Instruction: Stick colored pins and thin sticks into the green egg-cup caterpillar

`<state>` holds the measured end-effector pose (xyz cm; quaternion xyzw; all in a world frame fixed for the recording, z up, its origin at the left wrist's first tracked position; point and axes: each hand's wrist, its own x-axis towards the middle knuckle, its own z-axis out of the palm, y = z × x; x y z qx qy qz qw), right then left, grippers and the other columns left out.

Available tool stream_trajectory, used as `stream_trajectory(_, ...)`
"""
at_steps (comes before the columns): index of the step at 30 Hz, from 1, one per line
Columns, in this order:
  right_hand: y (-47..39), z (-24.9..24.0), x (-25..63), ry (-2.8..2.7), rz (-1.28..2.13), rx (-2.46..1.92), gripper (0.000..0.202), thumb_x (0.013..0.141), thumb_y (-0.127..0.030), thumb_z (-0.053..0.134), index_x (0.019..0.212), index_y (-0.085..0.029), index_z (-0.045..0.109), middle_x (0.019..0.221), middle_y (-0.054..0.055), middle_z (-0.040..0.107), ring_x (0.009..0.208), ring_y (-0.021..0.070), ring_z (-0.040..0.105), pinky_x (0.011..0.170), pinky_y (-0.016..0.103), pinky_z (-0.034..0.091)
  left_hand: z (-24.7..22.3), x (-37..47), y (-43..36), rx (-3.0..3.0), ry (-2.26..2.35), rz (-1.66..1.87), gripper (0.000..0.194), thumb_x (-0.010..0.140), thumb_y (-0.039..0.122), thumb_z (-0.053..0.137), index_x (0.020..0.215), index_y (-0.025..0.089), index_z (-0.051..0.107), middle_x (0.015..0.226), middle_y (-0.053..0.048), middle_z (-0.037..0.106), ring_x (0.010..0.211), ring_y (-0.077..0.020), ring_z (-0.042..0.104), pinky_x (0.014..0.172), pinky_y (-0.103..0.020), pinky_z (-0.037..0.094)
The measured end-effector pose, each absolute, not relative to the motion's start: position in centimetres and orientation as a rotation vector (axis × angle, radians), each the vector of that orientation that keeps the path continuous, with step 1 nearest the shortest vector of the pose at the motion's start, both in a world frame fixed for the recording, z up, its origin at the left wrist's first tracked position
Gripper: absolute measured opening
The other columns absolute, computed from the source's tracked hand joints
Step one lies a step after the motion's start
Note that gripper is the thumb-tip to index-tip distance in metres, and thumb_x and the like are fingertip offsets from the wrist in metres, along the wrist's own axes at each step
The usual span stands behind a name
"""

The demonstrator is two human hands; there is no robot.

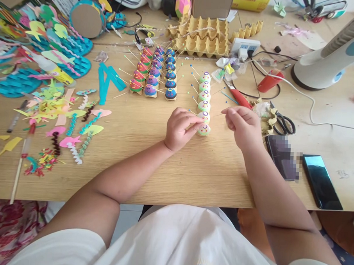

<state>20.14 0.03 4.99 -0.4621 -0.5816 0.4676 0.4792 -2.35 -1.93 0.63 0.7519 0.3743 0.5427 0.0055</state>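
A row of white painted egg-carton cups (205, 95) runs away from me, with blue-tipped sticks poking out on the left of most. My left hand (181, 128) pinches the near end of this row, thumb and forefinger on the nearest cups. To the right of the row, my right hand (242, 125) holds a thin stick (219, 114) between thumb and forefinger, its tip apart from the cups. Further left stand rows of red cups (136, 85), purple cups (151, 90) and blue cups (170, 93) with sticks in them.
Paper fish and curled strips (73, 143) lie at the left. Behind are egg cartons (200, 43) and a power strip (245, 45). Red-handled scissors (240, 97), black scissors (283, 121), a phone (321, 181) and a white fan base (317, 70) are at the right.
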Motion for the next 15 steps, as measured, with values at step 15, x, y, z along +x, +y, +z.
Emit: stream_trajectory(15, 1.3, 3.4, 21.1, -1.382, 0.08, -1.134, 0.032, 0.106, -0.044, 0.047, 0.099, -0.025, 0.073, 0.099, 0.005, 0.062, 0.107, 0.0241, 0.063, 0.105, 0.05, 0.049, 0.4, -2.0, -1.8, 2.347, 1.064, 1.804, 0.015, 0.103, 0.026, 0.064, 0.116, 0.025, 0.072, 0.1, 0.0, 0.083, 0.088, -0.0139, 0.071, 0.087, -0.033, 0.052)
